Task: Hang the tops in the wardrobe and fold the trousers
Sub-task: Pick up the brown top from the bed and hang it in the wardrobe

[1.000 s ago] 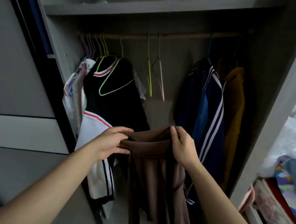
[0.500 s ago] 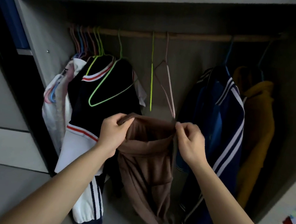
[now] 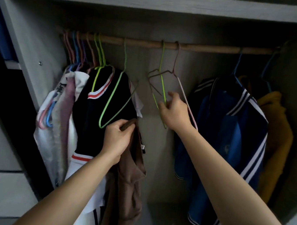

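R hand (image 3: 175, 113) quit brown top (image 3: 130, 174), reached green wire hanger (image 3: 162, 90), fingers loose, nothing held; L hand (image 3: 117, 138) clenched top for hanging.

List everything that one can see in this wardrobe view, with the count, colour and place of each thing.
shelf: one, grey, across the top
rail: one, brown wood, under the shelf
bunched hangers: several, pink, blue, purple and green, left end of the rail
green hanger: one, green, middle of the rail, empty
pink hanger: one, pink, just right of it, empty
pale garments: several, white and pinkish, far left
black top: one, black with red-and-white trim, left of middle
blue jacket: one, blue with white stripes, right
yellow garment: one, mustard, far right
brown garment: one, brown, hanging from the left hand
left hand: grips the brown garment's top
right hand: fingers spread at the two middle hangers
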`<state>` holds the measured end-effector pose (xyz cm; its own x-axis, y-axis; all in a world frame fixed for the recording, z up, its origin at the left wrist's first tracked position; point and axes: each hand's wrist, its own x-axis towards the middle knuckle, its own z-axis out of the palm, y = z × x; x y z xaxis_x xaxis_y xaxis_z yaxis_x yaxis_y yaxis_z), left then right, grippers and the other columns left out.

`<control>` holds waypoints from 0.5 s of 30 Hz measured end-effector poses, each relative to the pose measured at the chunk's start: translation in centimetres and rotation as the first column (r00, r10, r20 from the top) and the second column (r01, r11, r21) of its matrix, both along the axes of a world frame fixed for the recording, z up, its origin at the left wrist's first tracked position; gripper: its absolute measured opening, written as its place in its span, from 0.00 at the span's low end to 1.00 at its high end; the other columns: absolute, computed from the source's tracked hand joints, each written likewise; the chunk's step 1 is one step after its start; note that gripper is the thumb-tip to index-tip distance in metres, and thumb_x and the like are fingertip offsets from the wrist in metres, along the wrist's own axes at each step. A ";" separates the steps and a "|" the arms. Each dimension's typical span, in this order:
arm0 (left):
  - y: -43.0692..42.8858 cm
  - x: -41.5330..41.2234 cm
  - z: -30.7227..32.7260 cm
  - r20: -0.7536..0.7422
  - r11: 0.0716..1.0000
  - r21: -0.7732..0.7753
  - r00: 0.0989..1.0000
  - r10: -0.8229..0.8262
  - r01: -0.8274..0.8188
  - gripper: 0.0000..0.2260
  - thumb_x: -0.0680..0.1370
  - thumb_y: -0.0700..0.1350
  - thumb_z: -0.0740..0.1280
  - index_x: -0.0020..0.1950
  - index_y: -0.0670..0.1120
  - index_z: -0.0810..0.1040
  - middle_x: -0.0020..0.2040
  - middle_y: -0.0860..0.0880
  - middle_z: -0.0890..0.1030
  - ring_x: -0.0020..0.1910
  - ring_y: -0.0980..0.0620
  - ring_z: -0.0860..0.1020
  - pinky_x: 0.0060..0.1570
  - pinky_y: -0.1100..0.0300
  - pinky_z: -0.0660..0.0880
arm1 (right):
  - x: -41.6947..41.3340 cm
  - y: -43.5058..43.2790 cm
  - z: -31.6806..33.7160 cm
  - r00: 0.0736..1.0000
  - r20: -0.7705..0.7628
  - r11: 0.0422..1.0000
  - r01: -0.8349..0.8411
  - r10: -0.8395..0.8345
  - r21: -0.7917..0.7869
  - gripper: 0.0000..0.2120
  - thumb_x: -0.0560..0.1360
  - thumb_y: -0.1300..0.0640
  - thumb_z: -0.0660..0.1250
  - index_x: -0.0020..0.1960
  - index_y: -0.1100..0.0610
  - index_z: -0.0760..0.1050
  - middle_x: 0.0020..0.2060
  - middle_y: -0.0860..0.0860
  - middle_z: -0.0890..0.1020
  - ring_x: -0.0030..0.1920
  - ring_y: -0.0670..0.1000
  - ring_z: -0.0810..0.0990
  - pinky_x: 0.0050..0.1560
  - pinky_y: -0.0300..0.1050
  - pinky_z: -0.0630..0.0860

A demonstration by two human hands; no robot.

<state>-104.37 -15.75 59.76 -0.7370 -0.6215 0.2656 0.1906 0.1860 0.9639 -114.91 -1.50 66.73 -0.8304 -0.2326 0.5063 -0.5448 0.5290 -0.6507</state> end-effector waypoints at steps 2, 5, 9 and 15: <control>-1.1 0.0 -0.3 -0.006 0.999 -0.019 0.999 -0.039 0.039 0.07 0.77 0.43 0.68 0.39 0.49 0.82 0.36 0.47 0.83 0.38 0.52 0.80 0.41 0.56 0.74 | -0.2 -1.3 0.0 0.995 0.024 0.992 0.094 -0.093 -0.079 0.13 0.82 0.54 0.59 0.57 0.63 0.76 0.51 0.63 0.83 0.55 0.66 0.80 0.55 0.56 0.76; -2.4 0.2 -0.8 -0.011 0.995 -0.048 0.996 -0.086 0.085 0.06 0.76 0.44 0.69 0.40 0.52 0.82 0.36 0.50 0.83 0.37 0.56 0.80 0.38 0.59 0.74 | 0.3 -2.1 0.0 0.991 0.014 0.951 0.131 -0.133 -0.281 0.13 0.84 0.55 0.56 0.56 0.62 0.75 0.44 0.57 0.83 0.47 0.53 0.81 0.48 0.47 0.74; -3.4 0.3 -1.9 -0.011 0.990 -0.037 0.991 -0.137 0.136 0.08 0.76 0.42 0.69 0.38 0.51 0.81 0.33 0.54 0.82 0.35 0.59 0.79 0.37 0.64 0.74 | 1.7 -1.4 -0.2 0.994 0.005 0.890 0.104 -0.113 -0.443 0.10 0.83 0.53 0.57 0.56 0.55 0.76 0.35 0.45 0.77 0.34 0.36 0.75 0.36 0.29 0.67; -3.4 -0.1 -3.8 0.030 0.979 -0.065 0.981 -0.192 0.193 0.06 0.77 0.42 0.69 0.39 0.46 0.80 0.34 0.51 0.81 0.33 0.60 0.77 0.37 0.64 0.73 | 7.4 2.3 -8.6 0.996 0.005 0.928 0.085 -0.089 -0.362 0.05 0.79 0.49 0.58 0.46 0.48 0.69 0.29 0.57 0.74 0.29 0.62 0.75 0.29 0.57 0.72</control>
